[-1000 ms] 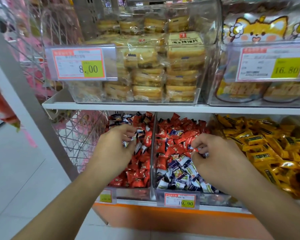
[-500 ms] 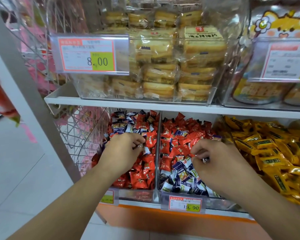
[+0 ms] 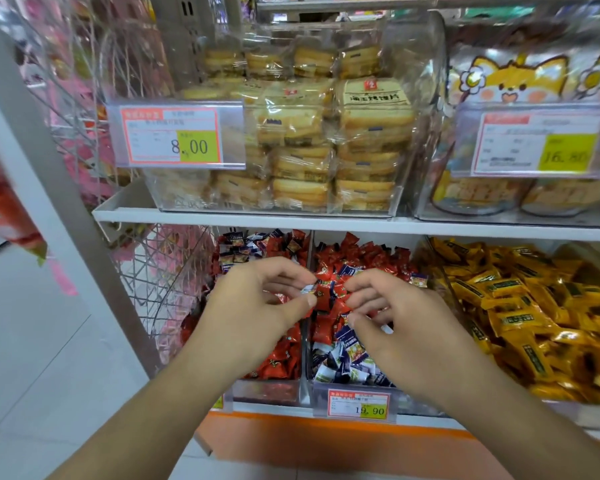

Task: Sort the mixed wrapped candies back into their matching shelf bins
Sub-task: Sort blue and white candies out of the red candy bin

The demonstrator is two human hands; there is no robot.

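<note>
You are pinching a small blue-and-white wrapped candy (image 3: 308, 290) between the thumb and forefinger of your left hand (image 3: 257, 306), just above the divider (image 3: 305, 344) between the two candy bins. Your right hand (image 3: 395, 323) is hovering just beside it, fingers (image 3: 364, 284) loosely curled and holding nothing, over the bin of mixed red and blue candies (image 3: 340, 355). Yellow candies (image 3: 520, 306) are lying further right of those fingers.

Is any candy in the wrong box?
Yes. Blue-and-white candies sit at the back of the left bin, which is mostly red, and red candies fill the back of the middle bin behind blue-and-white ones. The left hand pinches a blue-and-white candy.
</note>
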